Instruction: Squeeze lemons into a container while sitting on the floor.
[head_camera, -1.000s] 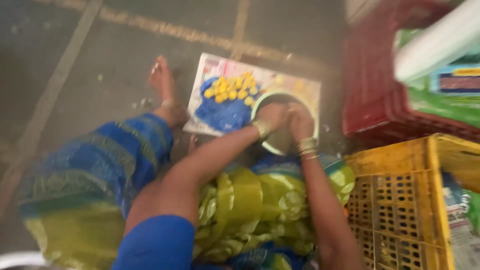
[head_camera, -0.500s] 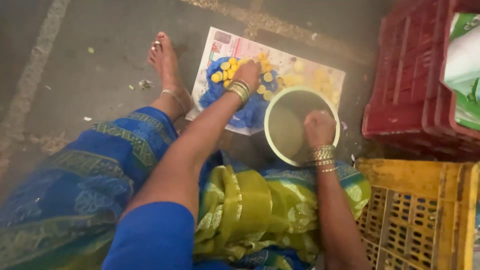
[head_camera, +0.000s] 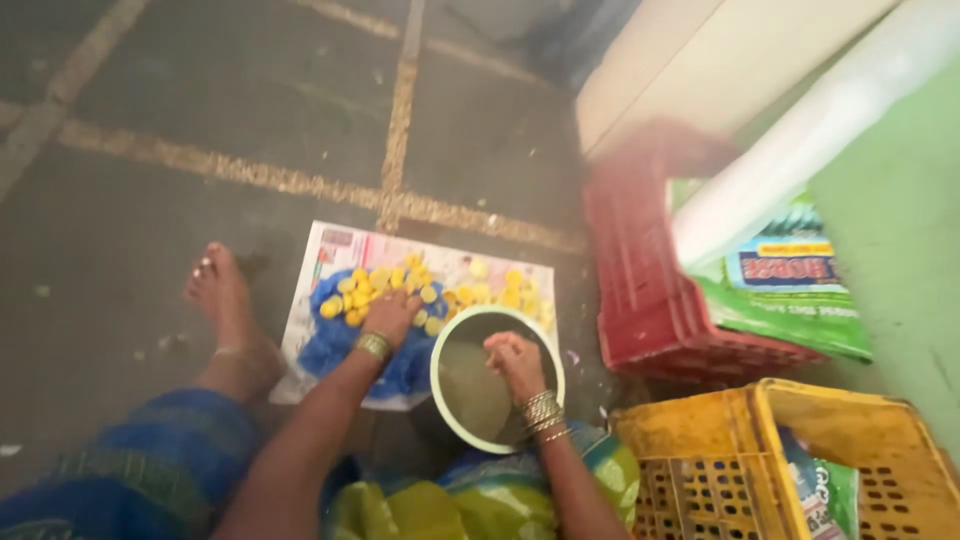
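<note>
Yellow pieces (head_camera: 400, 285), small round-ish bits, lie spread on a printed paper sheet (head_camera: 330, 250) flat on the floor, right in front of the seated person. Left hand (head_camera: 392, 312) rests on the pile w/ fingers curled down over a few; can't tell if it actually grips any. Right hand (head_camera: 515, 362) is bunched, fingertips pinched together, inside the pale green bowl (head_camera: 445, 345) that sits touching the sheet's right edge. What's in the bowl is too blurred to make out.

Risks, as I'd judge: the pieces are loose, so a sweep of the wrist could roll some off the sheet onto dirty ground; bowl is near the knee, a leg shift may tip it.

Floor (head_camera: 200, 120) is dark, worn concrete w/ pale joint lines & scattered specks. Bare foot (head_camera: 222, 295) beside the sheet. Red crates (head_camera: 650, 290) stacked to the right, holding a green printed bag (head_camera: 790, 280); yellow crate (head_camera: 760, 460) nearer; pale wall behind.
</note>
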